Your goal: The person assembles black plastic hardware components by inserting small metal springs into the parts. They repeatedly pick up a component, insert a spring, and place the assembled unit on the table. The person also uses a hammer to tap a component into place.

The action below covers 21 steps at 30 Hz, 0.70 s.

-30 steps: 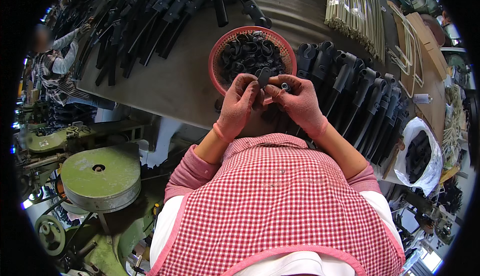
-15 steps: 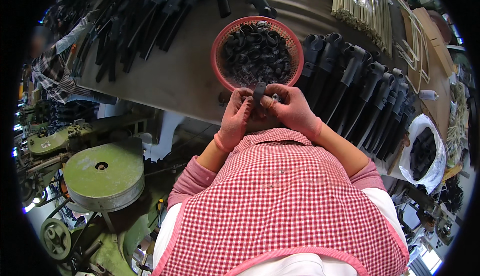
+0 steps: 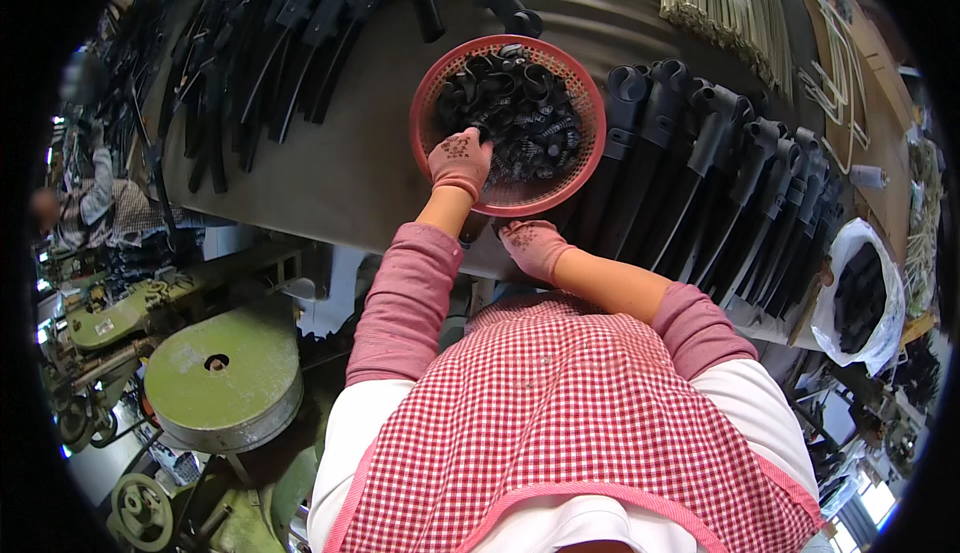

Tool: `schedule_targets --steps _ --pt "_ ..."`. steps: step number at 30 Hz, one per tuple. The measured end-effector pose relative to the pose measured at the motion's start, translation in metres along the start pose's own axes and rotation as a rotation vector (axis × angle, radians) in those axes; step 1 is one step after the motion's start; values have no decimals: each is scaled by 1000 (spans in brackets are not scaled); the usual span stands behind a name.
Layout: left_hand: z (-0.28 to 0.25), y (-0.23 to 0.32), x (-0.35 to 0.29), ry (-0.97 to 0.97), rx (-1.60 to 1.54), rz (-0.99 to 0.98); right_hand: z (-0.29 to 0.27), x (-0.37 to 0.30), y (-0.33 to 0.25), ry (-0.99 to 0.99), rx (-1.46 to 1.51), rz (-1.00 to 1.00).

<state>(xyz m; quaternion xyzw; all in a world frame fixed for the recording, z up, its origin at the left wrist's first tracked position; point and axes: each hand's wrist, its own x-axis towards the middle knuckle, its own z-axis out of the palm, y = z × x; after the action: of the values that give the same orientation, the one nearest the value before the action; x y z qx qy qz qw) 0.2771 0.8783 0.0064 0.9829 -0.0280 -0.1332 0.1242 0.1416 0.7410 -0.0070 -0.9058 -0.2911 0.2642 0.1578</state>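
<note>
A red plastic basket [image 3: 600, 143] stands on the worktable, filled with black curved plastic clips [image 3: 500, 88] and what look like small metal springs [image 3: 560, 138]. Gloved in pink, my left hand [image 3: 462, 163] reaches over the basket's near left rim. Its fingers are bent together at the black parts, with a dark bit at the fingertips; whether it is held is unclear. My right hand [image 3: 537, 248], also in a pink glove, is just below the basket at the table's near edge. Its fingers are curled, and anything in them is hidden.
Black tube parts with clamp heads [image 3: 715, 118] lie in a row right of the basket; more tubes [image 3: 320, 13] are at the far left. Pale rods [image 3: 725, 3] are bundled at the far right. A white bag [image 3: 862, 298] holds black parts. Green machinery [image 3: 220, 373] stands left, below the table.
My hands were together in front of the basket around a black part. They have separated: the left moved forward into the basket, the right dropped to the table's edge. The black part no longer shows between them.
</note>
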Motion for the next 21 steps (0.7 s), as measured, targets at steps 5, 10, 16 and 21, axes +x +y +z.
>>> schedule_targets --steps 5,10,16,21 --pt "8 -2 1 94 -90 36 -26 -45 19 9 1165 245" --pt "5 -4 -4 4 -3 32 -88 -83 11 130 2219 361" --pt "-1 -5 -12 157 -188 20 -138 -98 5 207 2157 182" --pt "-20 12 -35 203 -1033 59 -154 -95 3 210 2135 56"
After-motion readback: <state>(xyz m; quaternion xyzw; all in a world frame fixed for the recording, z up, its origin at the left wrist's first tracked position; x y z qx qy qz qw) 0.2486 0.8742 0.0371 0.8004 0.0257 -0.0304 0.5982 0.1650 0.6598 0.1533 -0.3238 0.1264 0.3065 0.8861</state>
